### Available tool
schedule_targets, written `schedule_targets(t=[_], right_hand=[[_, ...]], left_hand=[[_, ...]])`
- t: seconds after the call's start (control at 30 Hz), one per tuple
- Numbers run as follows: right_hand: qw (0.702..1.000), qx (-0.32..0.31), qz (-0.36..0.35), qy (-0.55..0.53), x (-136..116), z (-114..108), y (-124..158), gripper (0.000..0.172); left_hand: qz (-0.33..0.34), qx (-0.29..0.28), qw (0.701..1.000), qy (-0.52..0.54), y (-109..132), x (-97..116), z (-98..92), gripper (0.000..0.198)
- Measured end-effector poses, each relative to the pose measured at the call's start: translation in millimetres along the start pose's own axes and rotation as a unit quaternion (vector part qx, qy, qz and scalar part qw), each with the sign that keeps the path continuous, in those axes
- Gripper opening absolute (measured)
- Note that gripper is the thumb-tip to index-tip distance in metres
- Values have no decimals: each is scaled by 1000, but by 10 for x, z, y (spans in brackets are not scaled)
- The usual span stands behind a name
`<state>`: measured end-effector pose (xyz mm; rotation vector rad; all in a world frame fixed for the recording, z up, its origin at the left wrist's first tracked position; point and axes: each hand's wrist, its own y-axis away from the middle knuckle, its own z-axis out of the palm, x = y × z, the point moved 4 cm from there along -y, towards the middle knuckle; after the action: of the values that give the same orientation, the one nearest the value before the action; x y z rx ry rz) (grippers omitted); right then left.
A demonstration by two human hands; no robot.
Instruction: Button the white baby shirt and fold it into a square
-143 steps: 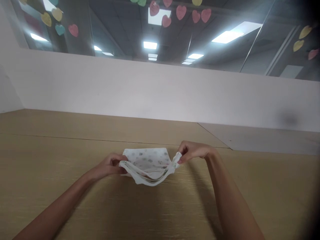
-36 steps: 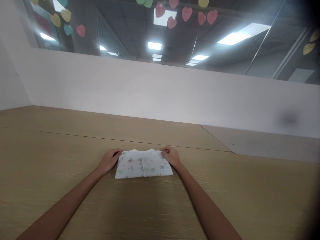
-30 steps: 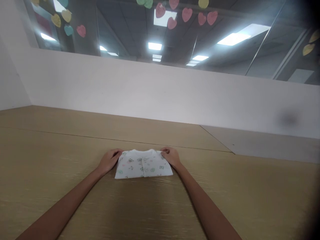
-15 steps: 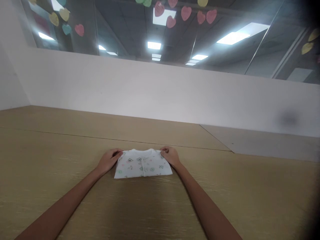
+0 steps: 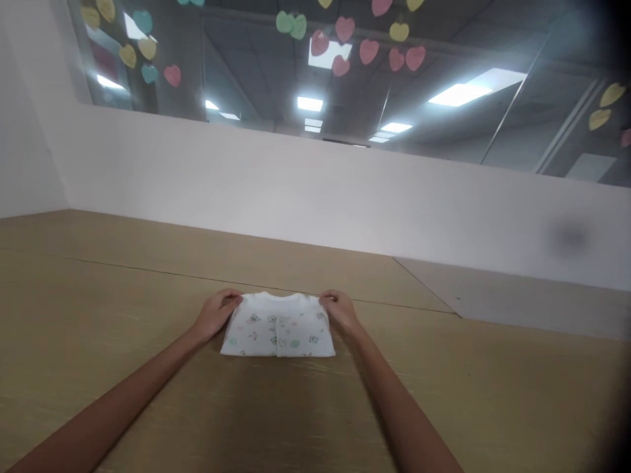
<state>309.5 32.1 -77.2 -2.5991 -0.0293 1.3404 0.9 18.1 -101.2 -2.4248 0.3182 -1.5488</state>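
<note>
A small white garment with a green and pink print lies folded on the wooden table, its neckline toward the wall. My left hand pinches its upper left corner between thumb and fingers. At the upper right corner, my right hand is closed on the fabric in the same way. The lower edge of the garment faces me and is nearly straight.
Behind the table stands a white wall with a glass panel above it, dotted with heart-shaped paper notes. A grey surface adjoins the wood at the right rear.
The camera view has tilted up slightly. The garment's lower edge has swung a little to the left and levelled, with both hands still at its upper corners.
</note>
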Motion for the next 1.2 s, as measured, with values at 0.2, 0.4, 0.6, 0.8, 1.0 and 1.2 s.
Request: schedule_targets(t=[0.2,0.4,0.6,0.8,1.0,1.2], right_hand=[[989,-15,-73,-127,-655,-677,101,19],[976,104,-182,-55,-1218,-1355,533,20],[958,162,-237,4,-1561,-1616,1022,17],[991,15,-135,9,-1275,-1476,799,21],[967,-244,-22,75,-1007,-700,545,23],[911,-298,-68,276,-817,113,495,26]], left_hand=[[105,71,992,-22,-211,846,-234,41],[259,145,953,-62,-48,1687,-511,29],[286,193,926,-152,263,1998,-686,26],[212,52,952,-213,63,1725,-581,33],[163,-128,940,-271,-235,1173,-197,36],[127,-167,944,-256,-352,812,-134,37]])
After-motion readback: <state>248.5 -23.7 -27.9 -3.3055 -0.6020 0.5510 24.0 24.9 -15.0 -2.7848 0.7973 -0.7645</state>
